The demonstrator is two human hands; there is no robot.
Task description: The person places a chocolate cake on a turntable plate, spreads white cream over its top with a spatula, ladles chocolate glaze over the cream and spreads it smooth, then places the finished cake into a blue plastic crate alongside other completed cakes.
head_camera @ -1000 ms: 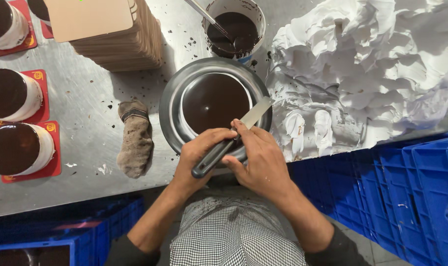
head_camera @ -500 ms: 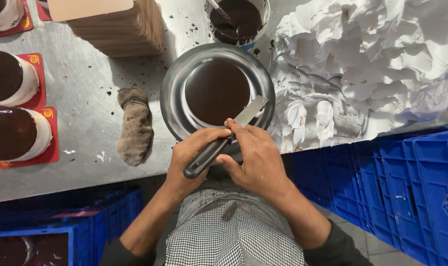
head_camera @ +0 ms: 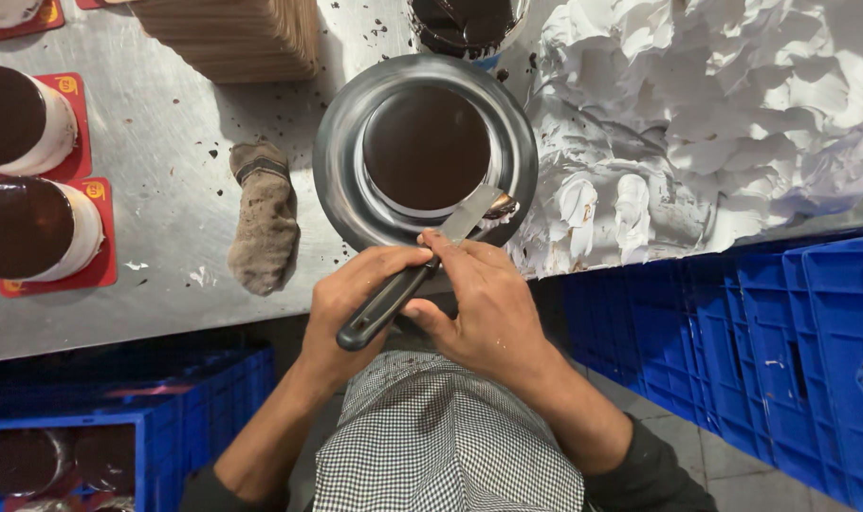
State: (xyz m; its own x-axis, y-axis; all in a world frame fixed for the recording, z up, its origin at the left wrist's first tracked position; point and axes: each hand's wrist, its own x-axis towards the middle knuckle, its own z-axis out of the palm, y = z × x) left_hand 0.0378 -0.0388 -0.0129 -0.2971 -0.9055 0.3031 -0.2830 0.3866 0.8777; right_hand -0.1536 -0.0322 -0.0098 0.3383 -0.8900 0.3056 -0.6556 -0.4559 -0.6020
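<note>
A round chocolate-glazed cake sits on a round metal plate on the steel table. A palette knife with a black handle and a steel blade points up and to the right. Its tip touches the cake's near right edge and carries a dab of chocolate. My left hand curls over the handle from the left. My right hand holds the knife where handle meets blade, with the forefinger along the blade. Both hands hover at the plate's near rim.
A brown rag lies left of the plate. Two glazed cakes on red boards stand at the far left. A stack of cardboard boards, a chocolate bowl and cream-smeared crumpled paper lie behind and right. Blue crates stand below.
The view has drifted, so the table sits higher in the frame. Both hands keep their hold on the knife, and the blade stays at the cake's near right edge.
</note>
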